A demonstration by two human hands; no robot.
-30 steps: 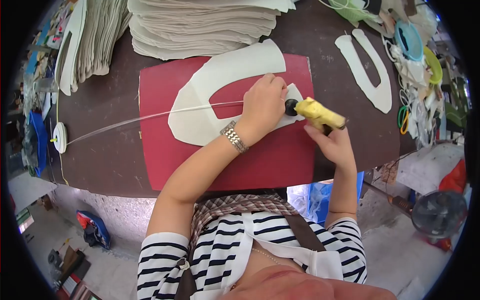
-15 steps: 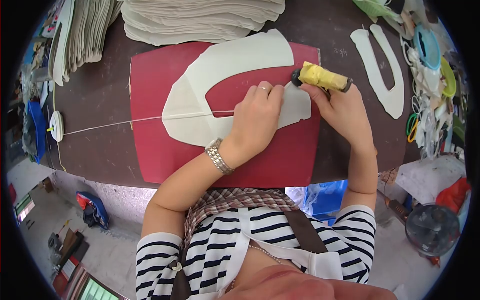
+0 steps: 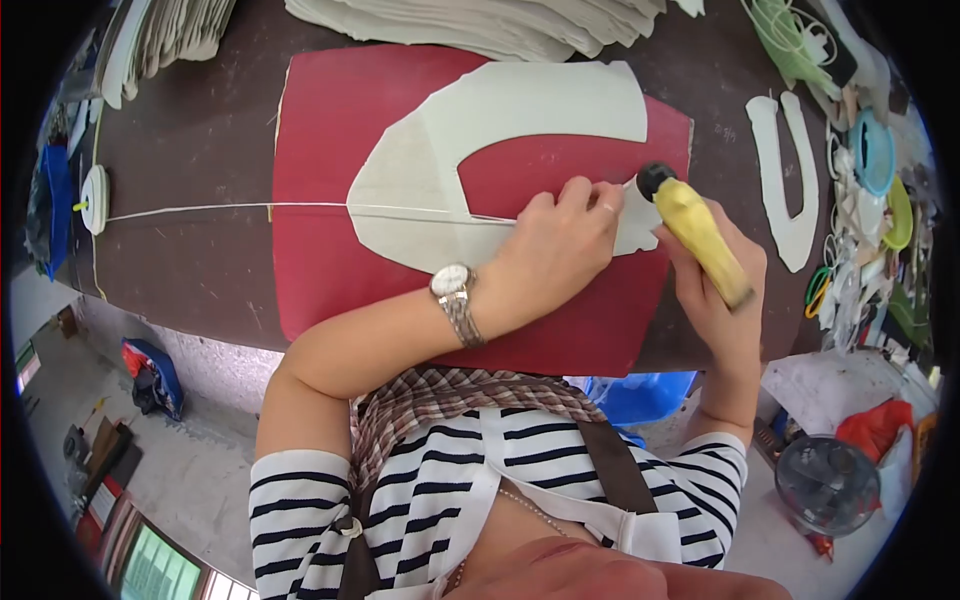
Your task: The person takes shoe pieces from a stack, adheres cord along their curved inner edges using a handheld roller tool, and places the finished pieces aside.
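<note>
Along the near side of a brown table (image 3: 190,170), a person in a striped shirt (image 3: 300,490) works over a red board (image 3: 320,130). The left hand (image 3: 560,245), with a silver watch (image 3: 452,280) at its wrist, rests on the nearer arm of a white U-shaped piece (image 3: 545,100) lying on the board. Its fingers are bent and close together over a thin white strip (image 3: 230,207), likely to keep it in line; whether they pinch it cannot be told. Just beside, the right hand (image 3: 725,285) has its fingers closed round a yellow-wrapped tool (image 3: 695,225), the black round end near the piece's tip, presumably for ready use. Compared with half a second ago, the tool slants more steeply and the watch dial shows more plainly. Off to the left, the strip runs straight to a white spool (image 3: 95,200), set apart perhaps to unwind freely. Farther off, a narrower white cutout (image 3: 792,245) lies at right, and a stack of pale pieces (image 3: 480,25) stands beyond the board.
</note>
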